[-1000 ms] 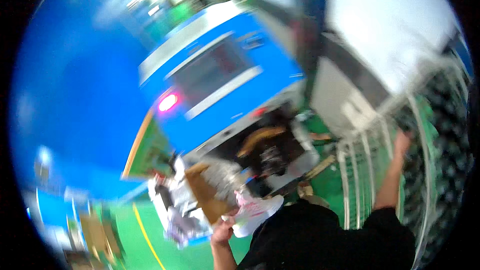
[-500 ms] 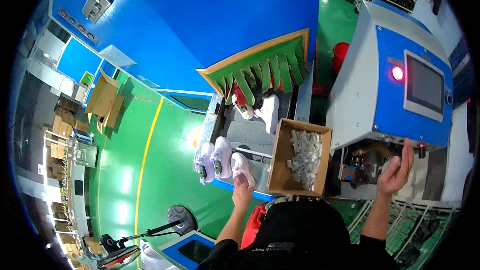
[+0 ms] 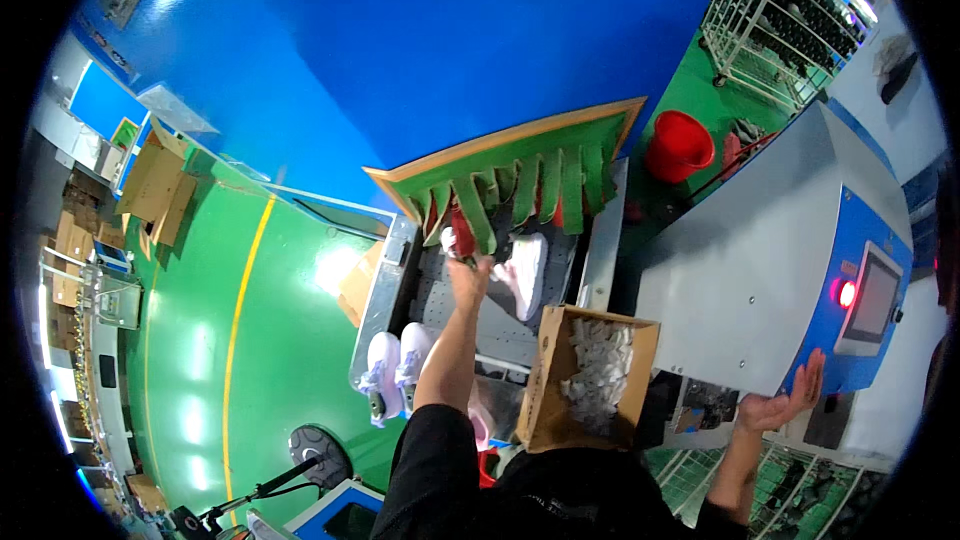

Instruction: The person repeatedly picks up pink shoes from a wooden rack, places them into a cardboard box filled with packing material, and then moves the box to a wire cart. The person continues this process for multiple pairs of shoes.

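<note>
I read this step as reach-and-grasp: left hand point(image 3: 468, 272) at the white shoe point(image 3: 449, 241) by the green flaps point(image 3: 572, 190), fingers partly curled, can't tell if they've closed on it. Right hand point(image 3: 783, 404) loosely open, empty, beside the machine point(image 3: 740, 260). Shoe sits left of a second white shoe point(image 3: 530, 278) on the perforated surface point(image 3: 433, 296). Next move calls for a firm hold, clear of the flaps

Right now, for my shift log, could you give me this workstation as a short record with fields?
Left hand: at a white shoe near the green strips; grip unclear
Right hand: open, beside the grey-and-blue machine
Perforated bed: second white shoe lying on it
Cardboard box: holds white pieces
Floor: green, with a red bucket
</note>
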Demonstrator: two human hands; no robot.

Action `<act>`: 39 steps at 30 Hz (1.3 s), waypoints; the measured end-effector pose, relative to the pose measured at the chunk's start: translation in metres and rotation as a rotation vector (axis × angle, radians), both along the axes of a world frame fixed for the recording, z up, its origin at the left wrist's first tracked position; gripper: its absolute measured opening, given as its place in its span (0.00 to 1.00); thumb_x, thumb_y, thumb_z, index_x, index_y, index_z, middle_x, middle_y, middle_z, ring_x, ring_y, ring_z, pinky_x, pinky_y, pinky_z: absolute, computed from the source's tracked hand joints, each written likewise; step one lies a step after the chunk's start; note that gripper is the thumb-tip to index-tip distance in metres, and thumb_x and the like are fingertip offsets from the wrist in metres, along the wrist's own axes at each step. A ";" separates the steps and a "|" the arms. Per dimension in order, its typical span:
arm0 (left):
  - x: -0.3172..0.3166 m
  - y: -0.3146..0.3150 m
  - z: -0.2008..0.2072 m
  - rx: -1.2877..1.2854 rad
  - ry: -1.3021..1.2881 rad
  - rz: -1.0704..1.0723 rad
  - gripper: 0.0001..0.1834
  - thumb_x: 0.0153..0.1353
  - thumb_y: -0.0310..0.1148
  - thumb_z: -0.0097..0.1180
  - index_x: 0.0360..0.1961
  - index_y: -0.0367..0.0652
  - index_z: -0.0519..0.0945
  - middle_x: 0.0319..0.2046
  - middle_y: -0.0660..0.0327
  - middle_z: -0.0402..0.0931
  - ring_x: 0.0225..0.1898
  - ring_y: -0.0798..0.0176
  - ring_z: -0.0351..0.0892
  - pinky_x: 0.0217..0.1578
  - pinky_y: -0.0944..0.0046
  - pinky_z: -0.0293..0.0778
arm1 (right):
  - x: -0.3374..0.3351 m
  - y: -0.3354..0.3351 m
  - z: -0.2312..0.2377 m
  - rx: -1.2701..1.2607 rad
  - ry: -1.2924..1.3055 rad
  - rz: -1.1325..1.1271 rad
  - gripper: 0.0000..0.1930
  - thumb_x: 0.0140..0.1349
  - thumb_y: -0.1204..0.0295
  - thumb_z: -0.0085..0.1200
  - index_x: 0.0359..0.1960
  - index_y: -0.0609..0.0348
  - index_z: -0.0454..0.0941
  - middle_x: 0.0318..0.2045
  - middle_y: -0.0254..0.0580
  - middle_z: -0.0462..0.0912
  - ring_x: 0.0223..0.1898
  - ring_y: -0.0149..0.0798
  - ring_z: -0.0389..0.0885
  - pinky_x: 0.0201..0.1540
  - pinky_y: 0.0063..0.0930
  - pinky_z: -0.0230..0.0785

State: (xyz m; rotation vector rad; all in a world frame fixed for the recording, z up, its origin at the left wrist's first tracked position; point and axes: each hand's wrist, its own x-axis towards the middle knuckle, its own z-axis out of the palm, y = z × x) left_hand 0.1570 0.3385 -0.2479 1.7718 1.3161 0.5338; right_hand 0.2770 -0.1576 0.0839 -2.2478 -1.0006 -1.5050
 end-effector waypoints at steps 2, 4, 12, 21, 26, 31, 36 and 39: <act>0.024 -0.004 -0.007 0.043 0.116 0.131 0.29 0.59 0.43 0.63 0.48 0.29 0.67 0.41 0.36 0.79 0.46 0.31 0.79 0.49 0.43 0.74 | -0.005 0.003 0.005 -0.016 0.013 -0.029 0.22 0.78 0.62 0.26 0.58 0.64 0.67 0.58 0.62 0.76 0.61 0.63 0.73 0.64 0.56 0.63; 0.031 -0.002 -0.008 0.076 0.215 0.116 0.24 0.61 0.37 0.58 0.48 0.28 0.65 0.40 0.34 0.79 0.44 0.29 0.79 0.46 0.41 0.75 | -0.007 0.003 0.002 -0.004 0.012 -0.036 0.22 0.78 0.61 0.25 0.58 0.64 0.68 0.58 0.62 0.76 0.61 0.62 0.73 0.64 0.56 0.62; -0.094 -0.043 0.102 -0.802 -0.569 -0.114 0.17 0.68 0.32 0.57 0.49 0.25 0.77 0.40 0.54 0.81 0.40 0.58 0.84 0.38 0.59 0.83 | -0.012 -0.001 0.007 0.010 0.114 -0.047 0.21 0.76 0.62 0.28 0.56 0.62 0.70 0.59 0.61 0.77 0.63 0.59 0.72 0.67 0.55 0.56; -0.180 -0.265 0.306 -1.331 -0.192 -0.613 0.21 0.69 0.44 0.58 0.47 0.33 0.80 0.35 0.52 0.84 0.27 0.60 0.86 0.25 0.66 0.82 | -0.130 0.006 -0.020 -0.373 0.752 0.820 0.30 0.57 0.74 0.62 0.63 0.44 0.69 0.66 0.39 0.72 0.70 0.45 0.64 0.75 0.56 0.51; -0.165 -0.319 0.329 -1.326 0.098 -0.765 0.28 0.68 0.58 0.55 0.34 0.38 0.82 0.17 0.62 0.78 0.07 0.75 0.66 0.05 0.74 0.57 | -0.129 -0.073 -0.017 -0.385 0.984 0.937 0.31 0.57 0.71 0.62 0.64 0.51 0.68 0.57 0.45 0.74 0.62 0.51 0.70 0.64 0.53 0.61; -0.157 -0.386 0.295 -1.692 -0.029 -0.581 0.21 0.73 0.49 0.53 0.34 0.40 0.78 0.15 0.63 0.73 0.05 0.76 0.58 0.05 0.75 0.50 | -0.141 -0.152 -0.033 -0.234 1.182 0.860 0.47 0.42 0.65 0.73 0.68 0.51 0.65 0.57 0.48 0.74 0.60 0.55 0.71 0.63 0.53 0.59; -0.138 -0.426 0.295 -1.550 -0.199 -0.607 0.23 0.70 0.47 0.57 0.57 0.43 0.73 0.23 0.62 0.74 0.11 0.73 0.60 0.13 0.73 0.57 | -0.167 -0.208 -0.056 0.887 1.726 0.743 0.49 0.47 0.73 0.76 0.71 0.60 0.59 0.60 0.47 0.76 0.58 0.42 0.78 0.62 0.40 0.72; -0.119 -0.439 0.238 -0.685 -0.219 -0.652 0.33 0.71 0.45 0.56 0.69 0.37 0.63 0.33 0.55 0.82 0.25 0.65 0.81 0.26 0.67 0.77 | -0.158 -0.244 -0.072 1.257 1.988 0.512 0.45 0.55 0.74 0.68 0.73 0.63 0.55 0.59 0.49 0.76 0.59 0.44 0.78 0.62 0.40 0.71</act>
